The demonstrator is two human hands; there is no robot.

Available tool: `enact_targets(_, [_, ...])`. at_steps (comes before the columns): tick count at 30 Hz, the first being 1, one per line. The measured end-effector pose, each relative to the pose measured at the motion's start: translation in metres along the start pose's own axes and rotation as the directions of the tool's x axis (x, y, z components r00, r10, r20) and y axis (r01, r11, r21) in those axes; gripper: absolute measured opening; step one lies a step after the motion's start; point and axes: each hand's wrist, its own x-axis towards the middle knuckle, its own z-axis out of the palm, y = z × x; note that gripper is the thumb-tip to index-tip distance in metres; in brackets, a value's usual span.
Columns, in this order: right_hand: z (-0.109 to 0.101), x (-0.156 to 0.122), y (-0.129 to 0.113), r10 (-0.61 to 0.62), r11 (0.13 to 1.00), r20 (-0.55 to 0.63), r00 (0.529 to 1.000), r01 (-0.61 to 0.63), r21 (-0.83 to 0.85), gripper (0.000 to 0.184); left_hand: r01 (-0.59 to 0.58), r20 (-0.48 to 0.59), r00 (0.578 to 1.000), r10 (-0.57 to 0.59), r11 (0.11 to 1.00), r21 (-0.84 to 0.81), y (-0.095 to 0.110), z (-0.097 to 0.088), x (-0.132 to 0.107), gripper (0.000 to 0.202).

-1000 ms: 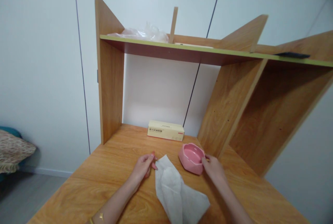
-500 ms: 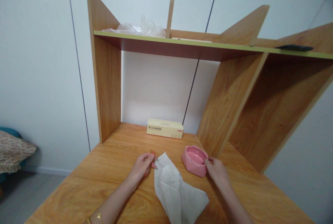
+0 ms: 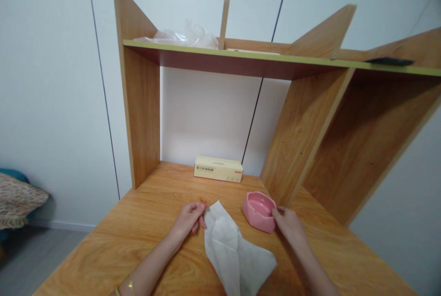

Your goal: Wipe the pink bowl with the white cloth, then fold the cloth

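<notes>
A pink angular ashtray (image 3: pixel 259 222) sits on the desk, right of centre, its hollow facing up. My right hand (image 3: pixel 287 222) is closed on the ashtray's right rim, the thumb and fingers pinching the wall. Left of it lies a crumpled pale grey cloth (image 3: pixel 229 245), its lower end running out of the picture. My left hand (image 3: pixel 190 217) is at the cloth's upper left edge, fingertips pinched together there; the grip seems to take in that edge. The left fingertips are somewhat blurred.
A cream cling-film box (image 3: pixel 218 170) stands against the wall at the back of the wooden desk (image 3: pixel 138 227). Wooden shelf panels (image 3: pixel 303 131) rise behind and to the right. On the upper shelf lie a clear plastic bag (image 3: pixel 188 36) and a dark flat object (image 3: pixel 391 61).
The ashtray has shifted very slightly to the right with my right hand. The left fingers have moved a little at the cloth's edge. The cloth lies as before.
</notes>
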Motion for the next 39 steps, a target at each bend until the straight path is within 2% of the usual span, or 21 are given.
enact_targets(5, [-0.010, -0.016, -0.014, -0.027, 0.997, -0.132, 0.991, 0.018, -0.071, 0.049, -0.044, -0.015, 0.999, 0.047, 0.989, 0.141, -0.004, 0.002, 0.000, 0.051])
enact_targets(8, [-0.010, -0.032, -0.036, -0.151, 0.987, -0.152, 0.977, 0.140, -0.083, 0.041, -0.097, -0.062, 0.991, 0.115, 0.966, 0.239, -0.002, 0.002, -0.002, 0.038])
enact_targets(11, [-0.001, -0.047, -0.058, -0.281, 0.956, -0.093, 0.955, 0.270, -0.114, 0.036, -0.128, -0.094, 0.979, 0.178, 0.910, 0.394, 0.001, -0.001, -0.007, 0.029])
enact_targets(13, [0.007, -0.056, -0.070, -0.351, 0.930, -0.017, 0.936, 0.346, -0.127, 0.034, -0.127, -0.085, 0.974, 0.208, 0.822, 0.555, 0.004, -0.002, -0.011, 0.029])
enact_targets(15, [0.016, -0.062, -0.077, -0.428, 0.898, 0.071, 0.901, 0.432, -0.077, 0.032, -0.110, -0.067, 0.974, 0.217, 0.711, 0.694, 0.007, -0.003, -0.015, 0.033])
enact_targets(18, [0.024, -0.070, -0.081, -0.524, 0.851, 0.136, 0.841, 0.524, 0.040, 0.029, -0.087, -0.040, 0.981, 0.191, 0.612, 0.786, 0.012, 0.000, -0.020, 0.036])
enact_targets(20, [0.027, -0.071, -0.081, -0.531, 0.847, 0.153, 0.834, 0.526, 0.077, 0.029, -0.092, -0.013, 0.985, 0.174, 0.578, 0.811, 0.014, 0.003, -0.022, 0.031])
enact_targets(24, [0.032, -0.067, -0.073, -0.462, 0.887, 0.185, 0.867, 0.455, 0.085, 0.030, -0.137, 0.049, 0.984, 0.174, 0.539, 0.831, 0.014, 0.009, -0.023, 0.014])
enact_targets(28, [0.037, -0.059, -0.062, -0.435, 0.901, 0.195, 0.879, 0.423, 0.099, 0.030, -0.126, 0.032, 0.982, 0.187, 0.518, 0.846, 0.011, 0.006, -0.018, 0.012])
enact_targets(33, [0.044, -0.057, -0.056, -0.434, 0.900, 0.196, 0.879, 0.415, 0.133, 0.032, -0.045, -0.059, 0.977, 0.203, 0.472, 0.880, 0.013, -0.023, -0.006, 0.015])
enact_targets(36, [0.048, -0.058, -0.054, -0.437, 0.896, 0.193, 0.878, 0.407, 0.179, 0.032, 0.044, -0.152, 0.966, 0.210, 0.446, 0.894, 0.014, -0.045, -0.001, 0.015])
enact_targets(39, [0.048, -0.059, -0.056, -0.454, 0.881, 0.184, 0.872, 0.409, 0.239, 0.030, 0.112, -0.229, 0.949, 0.215, 0.449, 0.886, 0.014, -0.058, 0.001, 0.014])
